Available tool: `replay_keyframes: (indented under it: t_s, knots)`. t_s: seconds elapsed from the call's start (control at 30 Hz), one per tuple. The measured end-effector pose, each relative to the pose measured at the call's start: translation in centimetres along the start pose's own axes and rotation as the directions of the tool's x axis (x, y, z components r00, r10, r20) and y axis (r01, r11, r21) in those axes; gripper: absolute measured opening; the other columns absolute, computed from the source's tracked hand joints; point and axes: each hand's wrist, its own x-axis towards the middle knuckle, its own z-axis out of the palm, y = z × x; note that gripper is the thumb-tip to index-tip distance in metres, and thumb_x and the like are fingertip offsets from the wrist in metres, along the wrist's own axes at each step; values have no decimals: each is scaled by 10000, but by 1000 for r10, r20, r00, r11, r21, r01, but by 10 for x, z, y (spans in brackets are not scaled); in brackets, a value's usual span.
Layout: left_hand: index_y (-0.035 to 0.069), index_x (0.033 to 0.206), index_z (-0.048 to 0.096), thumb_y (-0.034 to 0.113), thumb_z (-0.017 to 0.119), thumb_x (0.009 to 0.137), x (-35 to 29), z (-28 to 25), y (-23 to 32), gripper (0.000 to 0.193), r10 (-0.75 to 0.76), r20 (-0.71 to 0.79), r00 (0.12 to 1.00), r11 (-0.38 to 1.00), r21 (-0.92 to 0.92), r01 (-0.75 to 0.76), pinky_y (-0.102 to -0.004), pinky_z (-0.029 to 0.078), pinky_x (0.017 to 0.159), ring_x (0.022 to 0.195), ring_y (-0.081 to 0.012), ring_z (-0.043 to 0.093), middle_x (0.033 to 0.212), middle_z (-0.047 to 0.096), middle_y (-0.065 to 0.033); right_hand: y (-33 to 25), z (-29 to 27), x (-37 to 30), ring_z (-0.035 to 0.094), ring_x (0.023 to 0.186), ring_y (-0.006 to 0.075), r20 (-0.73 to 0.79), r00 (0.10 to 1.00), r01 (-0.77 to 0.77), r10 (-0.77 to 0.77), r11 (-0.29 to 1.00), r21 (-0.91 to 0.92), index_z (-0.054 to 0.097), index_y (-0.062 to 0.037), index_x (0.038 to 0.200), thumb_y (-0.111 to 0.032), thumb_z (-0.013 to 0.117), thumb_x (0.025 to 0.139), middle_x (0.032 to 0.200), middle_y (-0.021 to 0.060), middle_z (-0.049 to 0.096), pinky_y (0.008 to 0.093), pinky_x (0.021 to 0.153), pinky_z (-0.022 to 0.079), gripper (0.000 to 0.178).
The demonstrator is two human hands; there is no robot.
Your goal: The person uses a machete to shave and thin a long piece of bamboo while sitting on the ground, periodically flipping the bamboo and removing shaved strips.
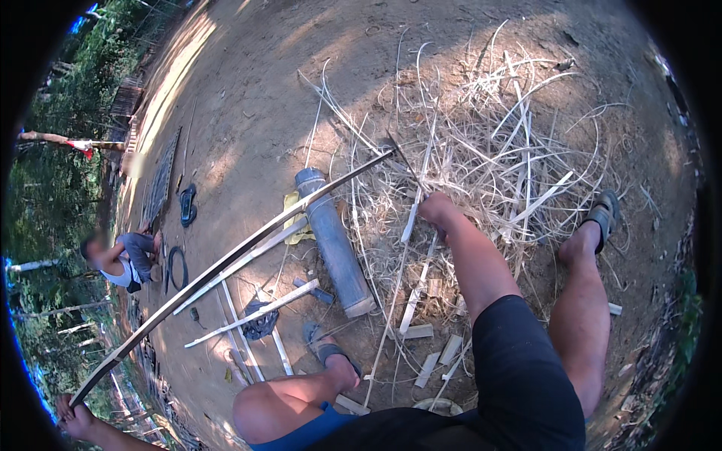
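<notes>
Fingers (71,412) of left hand apparently grip bamboo strip (241,259); right hand (436,207) holds knife (402,161).

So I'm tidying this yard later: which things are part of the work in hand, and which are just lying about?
In use:
left hand, gripping the near end of the long bamboo strip
right hand, holding a knife at the strip's far end
grey pipe under the strip

Lying about:
pile of shavings
cut offcuts
yellow cloth
loose sandals
white slats
</notes>
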Motion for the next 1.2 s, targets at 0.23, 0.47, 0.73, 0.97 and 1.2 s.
replay_keyframes:
  t_s: [0.23,0.47,0.73,0.97,1.2]
  knots:
    - [114,651,334,658,233,968,-57,4,-15,638,93,142,986,980,-190,-65,-262,280,442,469,-122,310,572,321,-8,-1,54,-61,505,527,196,55,998,-36,-12,623,781,570,8,800,-87,640,825,627,80,524,367,495,425,121]
    - [33,854,488,589,534,912,-123,46,-23,562,63,131,989,973,-231,-31,-333,444,692,717,-187,478,739,451,-46,4,126,-174,457,437,190,116,993,-115,27,461,880,529,-44,728,-41,592,810,571,54,488,356,420,407,103]
    - [92,786,501,782,277,891,-174,12,48,732,217,-22,976,954,-207,-217,-269,387,514,582,-141,444,639,452,-18,-9,132,-312,486,454,199,34,997,20,-75,618,786,519,-27,806,-55,561,838,593,68,503,359,424,425,60]
    - [131,705,475,734,589,793,-268,30,52,620,331,-4,944,890,-329,-314,-196,304,430,457,-54,343,544,360,61,-58,131,-456,653,751,194,-322,839,535,-438,773,341,619,-27,966,-294,697,860,805,121,664,326,727,503,298]
    - [131,745,479,674,590,841,-320,56,59,562,381,254,889,868,-429,-249,-205,348,459,466,-45,407,555,380,67,-72,120,-579,677,746,266,-230,709,705,-667,656,270,569,-17,1013,-142,666,830,784,153,660,365,713,514,242]
